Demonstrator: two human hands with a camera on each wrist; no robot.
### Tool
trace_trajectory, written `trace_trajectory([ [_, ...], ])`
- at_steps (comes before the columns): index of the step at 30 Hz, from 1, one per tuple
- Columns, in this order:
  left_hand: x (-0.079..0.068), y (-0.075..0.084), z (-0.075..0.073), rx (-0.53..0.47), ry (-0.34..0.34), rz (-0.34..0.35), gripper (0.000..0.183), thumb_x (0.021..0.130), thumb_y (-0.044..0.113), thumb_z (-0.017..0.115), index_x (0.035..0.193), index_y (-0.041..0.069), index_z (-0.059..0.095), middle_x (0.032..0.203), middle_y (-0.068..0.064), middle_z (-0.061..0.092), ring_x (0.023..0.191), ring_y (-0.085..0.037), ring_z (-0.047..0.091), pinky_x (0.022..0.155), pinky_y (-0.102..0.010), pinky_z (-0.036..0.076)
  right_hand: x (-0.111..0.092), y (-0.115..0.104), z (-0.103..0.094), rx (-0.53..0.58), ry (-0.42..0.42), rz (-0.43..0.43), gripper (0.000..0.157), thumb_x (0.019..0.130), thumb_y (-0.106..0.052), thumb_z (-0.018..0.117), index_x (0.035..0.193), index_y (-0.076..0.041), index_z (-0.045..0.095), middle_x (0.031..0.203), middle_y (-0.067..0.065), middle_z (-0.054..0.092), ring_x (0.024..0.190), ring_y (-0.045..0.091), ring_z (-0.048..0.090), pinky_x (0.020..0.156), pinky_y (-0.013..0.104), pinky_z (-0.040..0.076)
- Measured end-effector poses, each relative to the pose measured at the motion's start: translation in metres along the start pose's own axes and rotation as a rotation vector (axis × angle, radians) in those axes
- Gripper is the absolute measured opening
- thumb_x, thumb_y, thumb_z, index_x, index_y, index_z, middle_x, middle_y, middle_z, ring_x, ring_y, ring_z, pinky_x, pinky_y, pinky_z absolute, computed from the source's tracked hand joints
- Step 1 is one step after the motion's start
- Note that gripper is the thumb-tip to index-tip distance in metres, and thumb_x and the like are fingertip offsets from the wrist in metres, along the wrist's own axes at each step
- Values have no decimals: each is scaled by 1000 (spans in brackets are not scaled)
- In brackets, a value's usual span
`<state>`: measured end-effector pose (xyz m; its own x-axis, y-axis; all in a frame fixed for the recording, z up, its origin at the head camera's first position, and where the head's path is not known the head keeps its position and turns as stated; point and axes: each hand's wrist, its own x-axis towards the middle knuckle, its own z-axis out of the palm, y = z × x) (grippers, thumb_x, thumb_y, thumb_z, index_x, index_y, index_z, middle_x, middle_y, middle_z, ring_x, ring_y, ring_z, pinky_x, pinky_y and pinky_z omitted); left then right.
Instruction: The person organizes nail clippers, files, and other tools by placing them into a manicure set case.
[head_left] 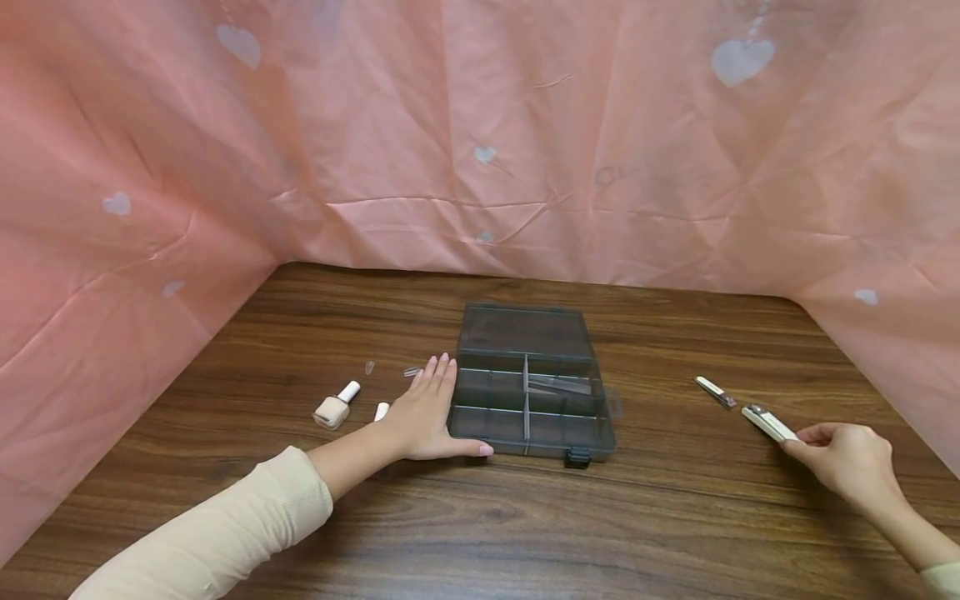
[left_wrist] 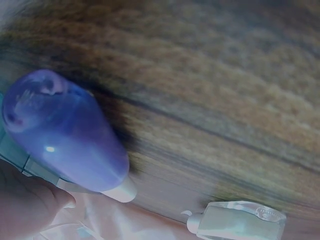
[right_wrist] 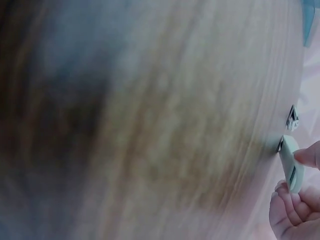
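A grey see-through divider box [head_left: 525, 329] lies with its lid folded back. My left hand [head_left: 427, 417] rests at its left edge, fingers straight and thumb spread along the front rim. Close by that wrist is a purple bottle with a white cap [left_wrist: 70, 135]; in the head view the forearm hides all but its cap. Over on the right, my right hand [head_left: 855, 467] pinches the end of a white-handled nail clipper [head_left: 768, 422] between thumb and fingers. A smaller nail clipper [head_left: 714, 391] lies on the table just beyond its tip.
Flat grey strips [head_left: 558, 384] lie in a right compartment of the box. A pale nail polish bottle [head_left: 332, 412] lies on its side to the left. Small clear nail-shaped pieces [head_left: 370, 367] are behind it. Pink heart-patterned cloth [head_left: 420, 108] hangs around the wooden table.
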<state>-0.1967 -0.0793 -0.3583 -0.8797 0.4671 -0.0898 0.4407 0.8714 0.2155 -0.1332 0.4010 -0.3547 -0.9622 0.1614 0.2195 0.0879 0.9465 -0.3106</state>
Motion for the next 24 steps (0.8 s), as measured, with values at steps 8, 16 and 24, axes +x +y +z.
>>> trace_trajectory([
  [8, 0, -1, 1, 4, 2, -9, 123, 69, 80, 51, 148, -1, 3, 156, -20, 0, 145, -31, -1, 118, -41, 8, 0, -1, -2, 10, 39, -34, 24, 79, -16, 66, 77, 7, 67, 64, 16, 67, 54, 12, 54, 62, 43, 33],
  [16, 1, -1, 1, -9, 0, -8, 123, 69, 80, 52, 148, -1, 4, 156, -20, 0, 145, -31, -1, 118, -42, 9, 0, 1, -2, 47, 70, -53, 27, 80, -22, 67, 82, 5, 69, 67, 16, 68, 54, -19, 32, 63, 41, 31],
  [24, 1, -1, 1, -9, -3, -5, 123, 69, 79, 53, 148, -1, 4, 155, -20, 0, 145, -31, 0, 118, -42, 9, -1, 0, -4, 88, 57, -62, 32, 81, -25, 70, 88, 6, 69, 69, 17, 69, 55, -19, 36, 57, 28, 33],
])
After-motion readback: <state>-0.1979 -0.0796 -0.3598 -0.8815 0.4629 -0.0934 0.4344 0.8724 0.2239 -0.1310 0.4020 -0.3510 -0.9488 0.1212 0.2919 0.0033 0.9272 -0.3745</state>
